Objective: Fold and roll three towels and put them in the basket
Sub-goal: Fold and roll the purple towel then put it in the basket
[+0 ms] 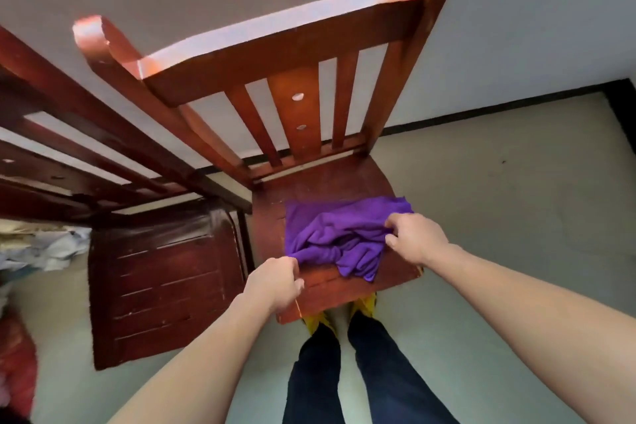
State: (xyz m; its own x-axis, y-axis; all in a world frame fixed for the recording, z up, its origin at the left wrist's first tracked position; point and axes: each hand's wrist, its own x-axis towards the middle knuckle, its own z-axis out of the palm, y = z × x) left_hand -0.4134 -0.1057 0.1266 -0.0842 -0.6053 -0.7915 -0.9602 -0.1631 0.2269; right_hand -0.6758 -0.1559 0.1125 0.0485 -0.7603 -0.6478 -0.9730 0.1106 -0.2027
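Note:
A crumpled purple towel (339, 234) lies on the seat of a reddish wooden chair (323, 179) in front of me. My left hand (275, 280) pinches the towel's near left corner at the seat's front edge. Over on the towel's right edge, my right hand (414, 237) grips the cloth with curled fingers. No basket and no other towel are in view.
A second dark wooden chair (155, 268) stands close on the left, its seat beside mine. My legs in dark trousers and yellow footwear (364, 303) stand under the chair's front edge. Cluttered cloth and a red item (17, 361) sit at the far left. Pale floor opens to the right.

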